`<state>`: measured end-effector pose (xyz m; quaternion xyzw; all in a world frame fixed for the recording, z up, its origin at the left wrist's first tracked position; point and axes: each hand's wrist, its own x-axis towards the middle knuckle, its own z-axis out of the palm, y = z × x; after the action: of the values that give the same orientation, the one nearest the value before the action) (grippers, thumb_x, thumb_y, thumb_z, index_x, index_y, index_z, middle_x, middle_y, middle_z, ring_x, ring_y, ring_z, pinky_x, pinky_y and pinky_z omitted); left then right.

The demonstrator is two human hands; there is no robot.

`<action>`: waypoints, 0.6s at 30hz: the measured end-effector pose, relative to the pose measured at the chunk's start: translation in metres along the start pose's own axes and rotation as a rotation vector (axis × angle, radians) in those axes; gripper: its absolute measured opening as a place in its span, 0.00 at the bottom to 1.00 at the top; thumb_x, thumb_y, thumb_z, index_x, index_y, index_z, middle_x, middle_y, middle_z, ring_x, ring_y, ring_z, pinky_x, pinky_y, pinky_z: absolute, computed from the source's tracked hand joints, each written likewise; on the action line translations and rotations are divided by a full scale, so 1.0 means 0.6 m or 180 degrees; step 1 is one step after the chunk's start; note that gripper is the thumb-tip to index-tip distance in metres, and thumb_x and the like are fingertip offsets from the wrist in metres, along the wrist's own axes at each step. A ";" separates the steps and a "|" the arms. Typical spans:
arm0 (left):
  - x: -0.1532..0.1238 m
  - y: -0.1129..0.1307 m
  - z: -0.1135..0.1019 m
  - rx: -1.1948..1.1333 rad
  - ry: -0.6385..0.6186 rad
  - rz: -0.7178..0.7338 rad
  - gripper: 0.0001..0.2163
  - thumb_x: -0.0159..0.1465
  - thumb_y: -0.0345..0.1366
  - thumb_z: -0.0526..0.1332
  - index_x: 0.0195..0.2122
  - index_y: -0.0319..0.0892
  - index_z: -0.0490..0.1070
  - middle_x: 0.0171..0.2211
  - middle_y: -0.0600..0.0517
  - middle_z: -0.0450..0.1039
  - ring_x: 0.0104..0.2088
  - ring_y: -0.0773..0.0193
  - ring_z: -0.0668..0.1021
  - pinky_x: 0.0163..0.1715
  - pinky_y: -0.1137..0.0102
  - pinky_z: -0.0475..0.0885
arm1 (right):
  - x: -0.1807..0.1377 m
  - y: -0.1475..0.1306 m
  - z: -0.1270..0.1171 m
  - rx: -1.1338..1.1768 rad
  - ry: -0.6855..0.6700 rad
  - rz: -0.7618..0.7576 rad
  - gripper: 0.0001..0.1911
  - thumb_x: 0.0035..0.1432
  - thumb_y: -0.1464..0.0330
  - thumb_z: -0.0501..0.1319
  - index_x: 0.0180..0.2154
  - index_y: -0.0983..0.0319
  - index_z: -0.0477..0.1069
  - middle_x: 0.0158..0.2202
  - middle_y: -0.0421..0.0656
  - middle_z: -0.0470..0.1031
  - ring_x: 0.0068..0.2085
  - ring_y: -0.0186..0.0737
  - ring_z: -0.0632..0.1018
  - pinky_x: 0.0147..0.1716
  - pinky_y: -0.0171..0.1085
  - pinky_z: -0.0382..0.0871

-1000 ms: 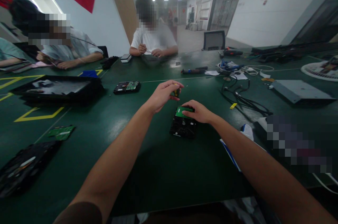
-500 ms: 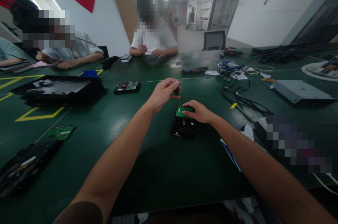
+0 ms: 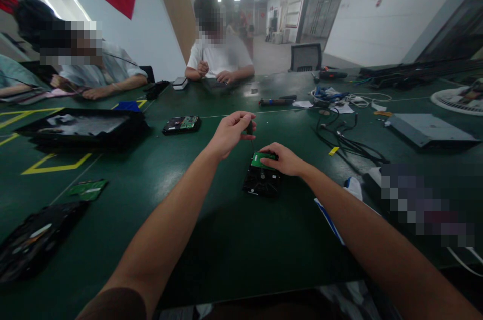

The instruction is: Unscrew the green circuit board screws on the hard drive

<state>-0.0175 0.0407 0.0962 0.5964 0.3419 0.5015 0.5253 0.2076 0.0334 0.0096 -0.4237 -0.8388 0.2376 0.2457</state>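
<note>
My left hand (image 3: 232, 131) is closed round the dark handle of a small screwdriver (image 3: 249, 129). The thin shaft points down to the far left edge of a black hard drive (image 3: 261, 183) on the table; whether its tip sits in a screw is too small to tell. A green circuit board (image 3: 257, 159) covers the far half of the drive. Gripping the drive's far right side is my right hand (image 3: 285, 159), its thumb across the board and its fingers along the far edge.
Another hard drive (image 3: 181, 125) lies beyond my left arm. A black tray (image 3: 83, 131), a loose circuit board (image 3: 88, 189) and a dark drive casing (image 3: 39, 239) are to the left. Black cables (image 3: 345, 144) and a grey metal box (image 3: 430, 130) lie right. Two co-workers sit across the table.
My left hand and the screwdriver have shifted very slightly left, with the handle tilting a little. The right hand and hard drive stay in place.
</note>
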 end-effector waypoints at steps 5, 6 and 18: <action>0.000 -0.001 -0.001 0.0049 -0.0028 0.0063 0.09 0.72 0.40 0.61 0.45 0.40 0.75 0.39 0.47 0.77 0.39 0.64 0.79 0.36 0.67 0.81 | 0.000 -0.001 -0.001 0.0007 -0.0035 0.0003 0.19 0.65 0.57 0.65 0.55 0.55 0.76 0.48 0.46 0.76 0.48 0.46 0.76 0.48 0.45 0.69; 0.001 -0.002 -0.001 0.0058 -0.0018 0.0061 0.09 0.72 0.40 0.61 0.45 0.40 0.75 0.39 0.48 0.77 0.39 0.64 0.79 0.36 0.68 0.81 | 0.000 -0.001 -0.001 0.0008 -0.0031 -0.0006 0.19 0.65 0.57 0.65 0.55 0.55 0.76 0.48 0.46 0.76 0.48 0.46 0.76 0.48 0.45 0.69; 0.002 -0.005 0.002 0.0086 0.0053 0.0200 0.10 0.70 0.42 0.64 0.44 0.40 0.75 0.39 0.48 0.76 0.39 0.64 0.79 0.36 0.68 0.81 | 0.001 -0.001 0.000 -0.0041 -0.0003 -0.0030 0.18 0.65 0.58 0.65 0.54 0.55 0.77 0.48 0.46 0.77 0.48 0.46 0.76 0.47 0.44 0.69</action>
<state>-0.0158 0.0421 0.0935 0.6097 0.3340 0.5180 0.4984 0.2071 0.0336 0.0103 -0.4213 -0.8424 0.2313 0.2437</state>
